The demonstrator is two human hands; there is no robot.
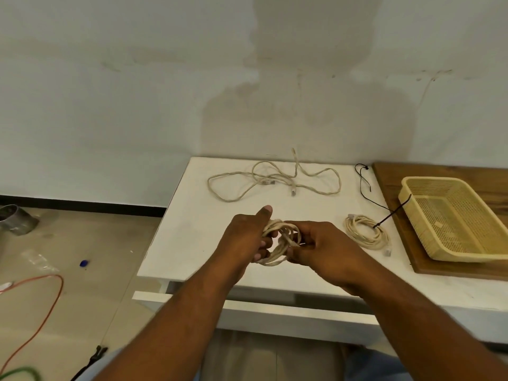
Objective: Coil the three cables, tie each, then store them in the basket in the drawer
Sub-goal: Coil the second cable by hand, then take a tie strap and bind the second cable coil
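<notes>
Above the near edge of the white table (198, 229), the left hand (244, 237) and right hand (321, 248) each clutched 1 side of a cream coiled cable (277, 243). To its right lay another coil (367, 232) with a dark tie (390, 215) through it. Behind, a loose cable (272, 178) sprawled, and the basket (417, 232) sat on a wooden board (391, 185).

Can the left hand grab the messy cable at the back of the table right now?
Probably not yet. Nothing blocks the way across the white table, but the left hand is busy gripping the coil together with the right hand. The loose cable lies farther back, untouched.
</notes>
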